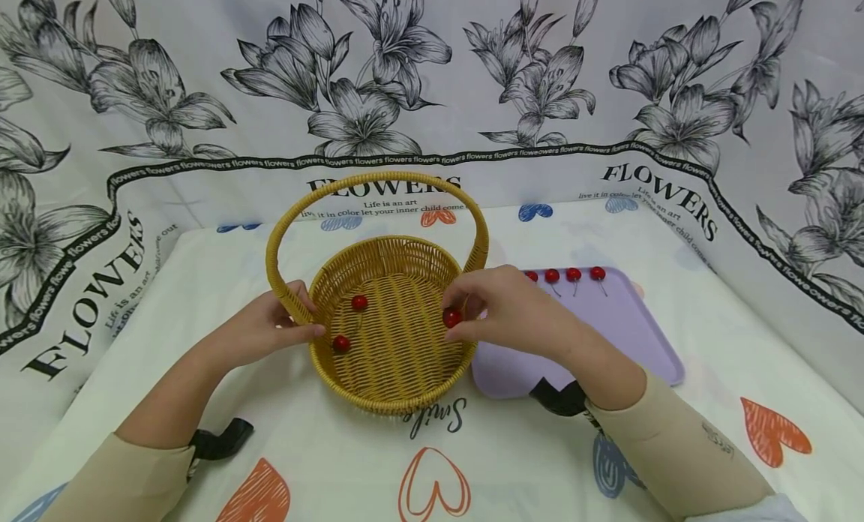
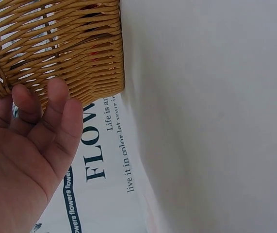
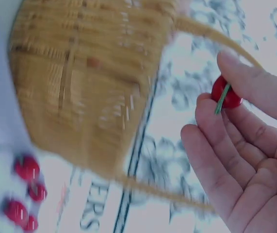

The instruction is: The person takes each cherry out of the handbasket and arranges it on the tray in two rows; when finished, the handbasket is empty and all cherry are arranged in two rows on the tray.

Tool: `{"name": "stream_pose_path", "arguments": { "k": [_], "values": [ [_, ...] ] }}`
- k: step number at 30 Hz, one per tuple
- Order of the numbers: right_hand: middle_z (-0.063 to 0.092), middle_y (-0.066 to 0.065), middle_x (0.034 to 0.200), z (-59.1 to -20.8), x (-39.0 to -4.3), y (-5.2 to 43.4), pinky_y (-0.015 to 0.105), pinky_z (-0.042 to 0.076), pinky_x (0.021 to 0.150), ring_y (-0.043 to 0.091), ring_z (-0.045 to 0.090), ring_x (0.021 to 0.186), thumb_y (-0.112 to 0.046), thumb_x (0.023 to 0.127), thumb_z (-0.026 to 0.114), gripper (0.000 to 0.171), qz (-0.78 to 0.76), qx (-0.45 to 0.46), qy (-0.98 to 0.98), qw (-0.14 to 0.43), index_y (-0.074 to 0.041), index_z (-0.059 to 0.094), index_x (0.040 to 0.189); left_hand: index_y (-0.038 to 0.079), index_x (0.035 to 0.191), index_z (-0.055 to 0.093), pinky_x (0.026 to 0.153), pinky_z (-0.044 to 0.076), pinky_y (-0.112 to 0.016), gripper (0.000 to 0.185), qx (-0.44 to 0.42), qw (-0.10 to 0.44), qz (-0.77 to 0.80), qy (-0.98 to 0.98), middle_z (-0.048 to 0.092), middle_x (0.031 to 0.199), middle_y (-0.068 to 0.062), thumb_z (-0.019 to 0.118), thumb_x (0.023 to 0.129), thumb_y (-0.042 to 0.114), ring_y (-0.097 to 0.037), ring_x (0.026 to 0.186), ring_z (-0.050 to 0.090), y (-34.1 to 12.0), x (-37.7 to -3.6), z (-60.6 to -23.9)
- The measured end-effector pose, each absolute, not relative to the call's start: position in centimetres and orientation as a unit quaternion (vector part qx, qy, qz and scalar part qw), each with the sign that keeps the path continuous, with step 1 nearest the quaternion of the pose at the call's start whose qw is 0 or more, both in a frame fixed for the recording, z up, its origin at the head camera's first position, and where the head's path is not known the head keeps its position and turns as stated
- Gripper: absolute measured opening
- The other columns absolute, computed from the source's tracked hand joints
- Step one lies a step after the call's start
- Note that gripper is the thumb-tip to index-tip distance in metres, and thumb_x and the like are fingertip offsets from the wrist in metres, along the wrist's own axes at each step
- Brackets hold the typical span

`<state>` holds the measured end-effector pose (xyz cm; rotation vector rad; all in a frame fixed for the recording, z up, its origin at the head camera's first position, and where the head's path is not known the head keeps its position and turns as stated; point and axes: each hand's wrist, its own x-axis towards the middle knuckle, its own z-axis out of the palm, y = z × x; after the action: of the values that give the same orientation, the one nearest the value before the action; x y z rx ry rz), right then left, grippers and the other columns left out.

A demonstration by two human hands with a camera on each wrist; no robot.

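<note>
A yellow wicker basket (image 1: 391,398) with a tall arched handle stands in the middle of the table. My left hand (image 1: 263,328) holds its left rim at the foot of the handle; in the left wrist view the fingers (image 2: 58,97) curl against the woven side. Between thumb and fingertips my right hand (image 1: 516,312) pinches a red cherry (image 1: 452,317) over the basket's right rim. A short green stem shows on this cherry (image 3: 227,92) in the right wrist view. Inside the basket lie two cherries, one higher (image 1: 359,303) and one lower (image 1: 341,344).
A lilac tray (image 1: 594,342) sits right of the basket, partly under my right forearm. Several cherries (image 1: 573,274) with stems line its far edge. The white tablecloth (image 1: 337,462) has hearts and lettering, and a flower-printed cloth (image 1: 472,117) hangs behind.
</note>
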<state>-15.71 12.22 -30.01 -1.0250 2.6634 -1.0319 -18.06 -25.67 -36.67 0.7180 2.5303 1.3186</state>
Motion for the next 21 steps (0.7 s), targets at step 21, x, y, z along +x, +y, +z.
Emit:
{"name": "stream_pose_path", "arguments": {
  "k": [21],
  "values": [
    [0.073,0.01,0.092,-32.4,-22.3,26.7,0.044,0.049,0.078,0.025,0.07,0.08,-0.028,0.095,0.077,0.036,-0.289,-0.099,0.944,0.122,-0.007,0.069,0.122,0.006,0.102,0.056,0.078,0.053,-0.032,0.024,0.238,0.102,0.44,0.86,0.066,0.096,-0.007,0.077,0.094,0.014,-0.021,0.09,0.067,-25.6,-18.0,-36.7]
  ]
}}
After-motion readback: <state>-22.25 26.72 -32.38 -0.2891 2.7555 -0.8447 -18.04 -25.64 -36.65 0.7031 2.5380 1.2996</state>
